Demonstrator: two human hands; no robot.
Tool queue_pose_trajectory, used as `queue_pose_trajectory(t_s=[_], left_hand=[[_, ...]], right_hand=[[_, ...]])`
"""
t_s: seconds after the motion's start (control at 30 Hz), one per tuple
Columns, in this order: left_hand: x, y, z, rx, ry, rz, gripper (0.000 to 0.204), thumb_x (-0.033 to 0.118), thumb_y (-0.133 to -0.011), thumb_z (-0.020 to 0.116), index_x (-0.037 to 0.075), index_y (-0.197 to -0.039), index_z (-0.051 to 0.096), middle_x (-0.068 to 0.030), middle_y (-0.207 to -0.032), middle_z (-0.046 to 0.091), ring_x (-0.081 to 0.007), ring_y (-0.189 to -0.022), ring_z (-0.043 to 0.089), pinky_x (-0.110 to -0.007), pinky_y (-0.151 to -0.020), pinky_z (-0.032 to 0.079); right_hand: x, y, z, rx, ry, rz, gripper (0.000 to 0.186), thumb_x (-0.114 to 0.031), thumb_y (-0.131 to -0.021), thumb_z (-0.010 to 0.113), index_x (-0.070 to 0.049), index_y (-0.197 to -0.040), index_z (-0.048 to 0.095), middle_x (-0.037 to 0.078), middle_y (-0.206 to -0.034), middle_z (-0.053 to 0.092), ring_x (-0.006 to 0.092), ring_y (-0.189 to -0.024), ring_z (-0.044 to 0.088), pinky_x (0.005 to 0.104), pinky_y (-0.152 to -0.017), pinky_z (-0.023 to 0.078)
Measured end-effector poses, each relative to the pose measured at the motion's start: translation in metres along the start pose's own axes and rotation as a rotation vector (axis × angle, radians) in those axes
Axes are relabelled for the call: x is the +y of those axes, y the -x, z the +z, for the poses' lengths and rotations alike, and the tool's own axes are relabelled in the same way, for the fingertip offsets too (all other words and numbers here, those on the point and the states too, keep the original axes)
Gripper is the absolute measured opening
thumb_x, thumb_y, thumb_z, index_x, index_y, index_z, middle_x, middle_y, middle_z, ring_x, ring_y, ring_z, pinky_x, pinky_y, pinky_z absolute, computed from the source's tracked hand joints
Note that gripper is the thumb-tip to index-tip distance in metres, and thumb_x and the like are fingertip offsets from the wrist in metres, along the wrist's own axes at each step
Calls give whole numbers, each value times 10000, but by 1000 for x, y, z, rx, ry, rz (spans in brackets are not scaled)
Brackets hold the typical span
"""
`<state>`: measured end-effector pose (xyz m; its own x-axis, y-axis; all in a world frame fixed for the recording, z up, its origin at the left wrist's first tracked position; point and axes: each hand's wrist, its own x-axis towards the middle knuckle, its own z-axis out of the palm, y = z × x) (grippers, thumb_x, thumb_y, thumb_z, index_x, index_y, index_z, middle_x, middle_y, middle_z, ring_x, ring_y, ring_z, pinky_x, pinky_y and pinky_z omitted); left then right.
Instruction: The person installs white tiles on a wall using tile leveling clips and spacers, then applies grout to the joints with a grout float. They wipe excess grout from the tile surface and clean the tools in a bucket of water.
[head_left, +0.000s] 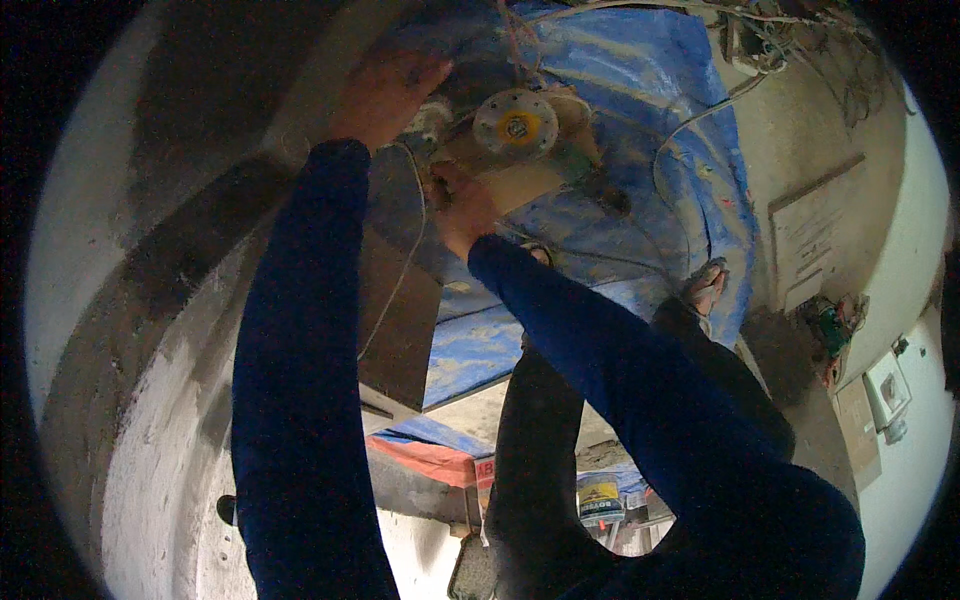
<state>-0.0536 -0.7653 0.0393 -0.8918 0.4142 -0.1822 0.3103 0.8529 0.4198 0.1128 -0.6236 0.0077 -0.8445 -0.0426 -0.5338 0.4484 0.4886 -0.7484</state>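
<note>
My left hand (388, 98) reaches to the upper left, beside a small pale rounded object (432, 118). Its fingers are dim and smeared, so their grip does not show. Below it, my right hand (463, 207) has its fingers bent and pressed together; whatever lies in them is too dark to name. Just right of both hands, a round pale disc (487, 128) with holes round its rim and a yellow centre (517, 127) rests over a piece of brown cardboard (530, 182). A greenish tool with a dark end (612, 200) lies at the cardboard's right side.
A creased blue tarp (690, 60) spreads under these things, with my foot (706, 285) on it. A thin pale cable (421, 205) runs down past my hands. Tangled wires (770, 50) lie at the upper right. A brown board (405, 310) stands left; a labelled tub (600, 498) sits below.
</note>
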Motion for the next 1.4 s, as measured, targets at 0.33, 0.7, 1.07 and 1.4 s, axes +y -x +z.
queue_pose_trajectory(t_s=[0.33, 0.7, 1.07, 1.4], left_hand=[[-58, -5, 71, -575, 425, -370, 682, 626, -1030, 385, 134, -1479, 532, -143, -1408, 607, -293, -1332, 547, -419, -1149, 364], [-56, 12, 47, -573, 414, -437, 603, 534, -1029, 431, 129, -1461, 543, -140, -1499, 541, -265, -1369, 510, -418, -1181, 304], [-92, -4, 56, -2, -318, -420, 497, 490, -1028, 485, 65, -1173, 698, -195, -1208, 686, -329, -1028, 677, -464, -923, 511], [333, 217, -26, 612, 916, -1319, 308, 241, -1012, 619, -58, -1032, 687, -133, -899, 703, -187, -864, 652, -345, -805, 511]], right_hand=[[-11, 19, -20, -49, -81, -161, 245, -239, -988, 617, -48, -1141, 632, 223, -1065, 695, 434, -949, 674, 519, -807, 521], [-32, -2, -38, -31, 54, -133, 294, -345, -1031, 529, -78, -1073, 646, 230, -867, 706, 443, -799, 684, 557, -703, 531], [0, 47, -54, -97, -63, -214, 270, -269, -978, 606, -58, -1143, 635, 278, -1020, 684, 431, -905, 689, 543, -759, 543], [47, 161, -200, -495, 240, 107, 391, -290, -982, 651, -28, -1270, 609, 169, -1065, 728, 335, -1043, 695, 453, -885, 550]])
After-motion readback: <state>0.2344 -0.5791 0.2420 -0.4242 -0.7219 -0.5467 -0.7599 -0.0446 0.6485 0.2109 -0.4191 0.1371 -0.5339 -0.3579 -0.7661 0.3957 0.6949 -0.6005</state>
